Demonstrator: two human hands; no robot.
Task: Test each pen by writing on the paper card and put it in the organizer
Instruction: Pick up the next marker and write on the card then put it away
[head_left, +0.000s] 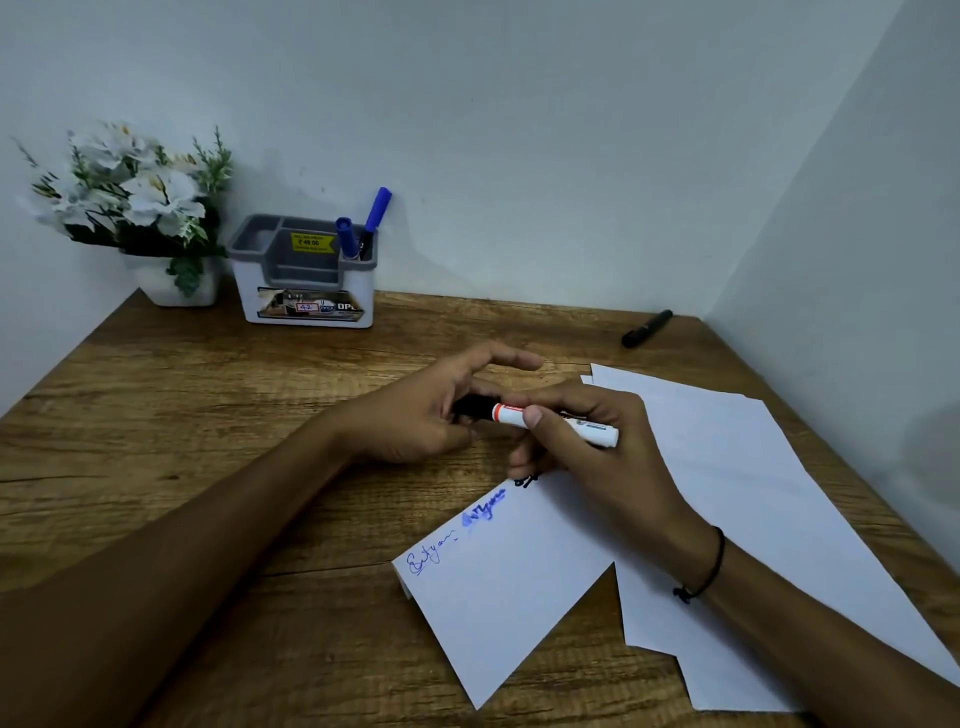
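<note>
Wooden tabletop (208, 426) set into a pale wall corner. Organizer (306, 280) at the back edge holds two blue pens (363, 228). Right hand (587, 447) fingers pinch a white marker (561, 423) over the paper card (509, 571); left hand (431, 410) fingers close on its black cap end. A black pen (647, 329) lies near the back right corner.

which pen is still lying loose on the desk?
The all-black pen by the right wall, lying flat, untouched. The two blue-capped pens stand in the organizer; the white marker is in the hands.
</note>
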